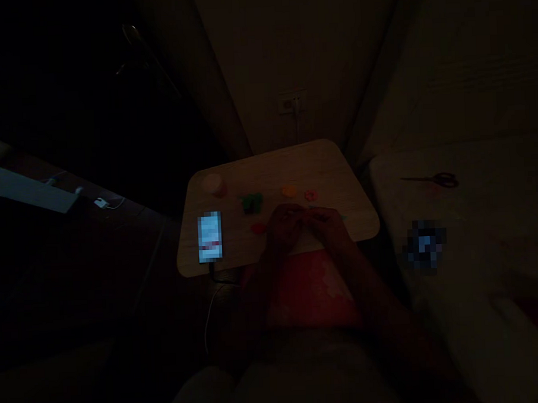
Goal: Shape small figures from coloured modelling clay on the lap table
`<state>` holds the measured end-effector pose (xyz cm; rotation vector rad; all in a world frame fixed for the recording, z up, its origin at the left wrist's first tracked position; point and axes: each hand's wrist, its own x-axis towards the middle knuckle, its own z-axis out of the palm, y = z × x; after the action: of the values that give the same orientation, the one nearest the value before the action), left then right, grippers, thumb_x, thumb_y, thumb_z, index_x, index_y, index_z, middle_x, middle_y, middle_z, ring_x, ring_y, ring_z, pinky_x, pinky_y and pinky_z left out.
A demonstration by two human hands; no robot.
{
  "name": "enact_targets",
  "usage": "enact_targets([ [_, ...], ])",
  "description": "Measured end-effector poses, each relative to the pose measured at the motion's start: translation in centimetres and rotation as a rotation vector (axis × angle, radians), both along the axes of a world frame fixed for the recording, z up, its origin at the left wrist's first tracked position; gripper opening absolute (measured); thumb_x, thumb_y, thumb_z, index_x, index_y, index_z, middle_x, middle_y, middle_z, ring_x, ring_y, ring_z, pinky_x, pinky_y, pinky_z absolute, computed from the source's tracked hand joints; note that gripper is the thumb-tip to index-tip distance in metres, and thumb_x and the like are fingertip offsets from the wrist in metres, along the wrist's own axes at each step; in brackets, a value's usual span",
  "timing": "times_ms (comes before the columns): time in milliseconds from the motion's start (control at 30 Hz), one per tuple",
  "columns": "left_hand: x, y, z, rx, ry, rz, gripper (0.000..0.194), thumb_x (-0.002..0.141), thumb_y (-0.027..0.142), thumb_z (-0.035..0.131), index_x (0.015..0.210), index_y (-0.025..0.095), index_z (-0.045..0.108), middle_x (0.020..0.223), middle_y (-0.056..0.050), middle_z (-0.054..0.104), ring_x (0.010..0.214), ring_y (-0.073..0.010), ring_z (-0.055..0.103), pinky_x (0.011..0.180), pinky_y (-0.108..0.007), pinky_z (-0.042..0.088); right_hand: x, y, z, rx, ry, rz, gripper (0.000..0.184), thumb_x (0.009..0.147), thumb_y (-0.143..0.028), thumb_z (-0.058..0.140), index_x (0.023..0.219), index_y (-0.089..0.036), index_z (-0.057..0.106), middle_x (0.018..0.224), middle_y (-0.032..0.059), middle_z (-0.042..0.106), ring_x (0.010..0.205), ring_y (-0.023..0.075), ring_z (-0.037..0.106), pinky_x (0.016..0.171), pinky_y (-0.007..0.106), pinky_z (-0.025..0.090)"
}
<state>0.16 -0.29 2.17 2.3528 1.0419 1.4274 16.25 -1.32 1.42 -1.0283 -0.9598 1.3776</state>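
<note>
Around the two hands, several small things lie on the bench (323, 163). A red piece (257, 228) is just beside the left hand (284, 227), on its left. A pink flower-like piece (311, 195) lies just beyond the hands, with an orange piece (289, 191) near it on the left. A dark green thing (252, 203) sits farther left, and a small teal bit (343, 217) shows just right of the right hand (327, 224). A pale round container (213, 184) stands at the far left, and a phone (209, 237) with a lit, blurred screen lies at the near left, a dark cable (222, 281) at its near end.

The hands come together at the near side, fingers bent towards each other; the gloom hides whether either grip is clamped on anything, so I cannot tell. Their backs block the view of the bench beneath.

The bench is light wood-toned with rounded corners. Red cloth (306, 289) shows at its near edge between the forearms. On a pale surface to the right lie scissors (446, 179) and, nearer, a blurred object (426, 245). The room is very dark; a wall socket (292, 102) with a plug is beyond the bench, and a white plug (101, 203) lies on the floor at left.
</note>
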Motion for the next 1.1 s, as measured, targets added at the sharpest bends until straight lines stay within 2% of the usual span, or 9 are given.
enact_targets([
  [100,0.04,-0.14,-0.02,-0.012,-0.005,0.010,0.018,0.101,0.031,0.063,0.109,0.022,0.078,0.107,-0.008,0.073,0.103,-0.0197,0.068,0.089,-0.035,0.058,-0.13,0.10,-0.02,0.010,-0.021,-0.010,0.025,0.063,-0.043,0.092,0.073,-0.022,0.081,0.073,0.0031,0.078,0.065,0.0185,0.067,0.068,0.032,0.054],
  [200,-0.10,-0.18,-0.27,-0.056,-0.028,0.039,0.020,0.101,0.035,0.063,0.106,0.022,0.078,0.106,-0.008,0.073,0.101,-0.0204,0.069,0.088,-0.037,0.059,-0.33,0.01,-0.09,0.028,-0.079,0.002,0.028,0.065,-0.045,0.091,0.078,-0.022,0.082,0.078,0.0047,0.080,0.071,0.0209,0.069,0.071,0.034,0.056],
  [300,-0.29,-0.11,-0.48,-0.109,-0.096,0.037,0.021,0.100,0.038,0.065,0.100,0.022,0.078,0.105,-0.008,0.072,0.097,-0.0201,0.069,0.084,-0.036,0.059,-0.41,-0.17,-0.23,0.045,-0.096,0.007,0.032,0.072,-0.052,0.086,0.081,-0.022,0.084,0.083,0.0054,0.081,0.080,0.0238,0.072,0.076,0.036,0.057],
  [433,-0.44,0.03,-0.53,-0.150,-0.183,0.002,0.021,0.096,0.039,0.070,0.090,0.020,0.077,0.098,-0.006,0.072,0.091,-0.0182,0.069,0.082,-0.034,0.059,-0.29,-0.14,-0.29,0.048,-0.076,0.033,0.039,0.076,-0.061,0.081,0.076,-0.022,0.083,0.079,0.0047,0.079,0.079,0.0235,0.072,0.078,0.036,0.056],
  [600,-0.33,0.13,-0.63,-0.187,-0.239,-0.019,0.019,0.095,0.037,0.073,0.087,0.020,0.078,0.093,-0.006,0.073,0.088,-0.0184,0.069,0.081,-0.034,0.058,-0.17,0.15,0.19,0.036,-0.054,0.091,0.035,0.070,-0.058,0.086,0.075,-0.023,0.083,0.077,0.0040,0.079,0.080,0.0239,0.071,0.082,0.038,0.056],
  [800,-0.15,0.06,-0.49,-0.179,-0.226,0.019,0.019,0.092,0.038,0.076,0.098,0.020,0.078,0.099,-0.008,0.075,0.094,-0.0200,0.070,0.086,-0.037,0.059,-0.49,0.31,0.41,0.007,-0.011,0.051,0.037,0.070,-0.059,0.087,0.075,-0.023,0.083,0.076,0.0041,0.079,0.075,0.0222,0.070,0.080,0.036,0.056],
  [933,-0.37,0.13,-0.41,-0.163,-0.248,0.035,0.019,0.093,0.038,0.075,0.092,0.019,0.078,0.097,-0.007,0.073,0.092,-0.0190,0.070,0.084,-0.036,0.059,-0.60,0.34,0.28,0.008,-0.011,0.045,0.039,0.070,-0.061,0.087,0.074,-0.023,0.082,0.075,0.0031,0.078,0.073,0.0209,0.069,0.077,0.034,0.055],
  [1100,-0.61,0.35,-0.55,-0.179,-0.279,0.046,0.021,0.093,0.040,0.075,0.091,0.020,0.078,0.097,-0.006,0.071,0.092,-0.0188,0.069,0.083,-0.035,0.059,-0.45,0.33,0.06,-0.015,0.053,0.113,0.038,0.070,-0.057,0.089,0.081,-0.022,0.083,0.082,0.0040,0.080,0.079,0.0202,0.070,0.083,0.034,0.054],
])
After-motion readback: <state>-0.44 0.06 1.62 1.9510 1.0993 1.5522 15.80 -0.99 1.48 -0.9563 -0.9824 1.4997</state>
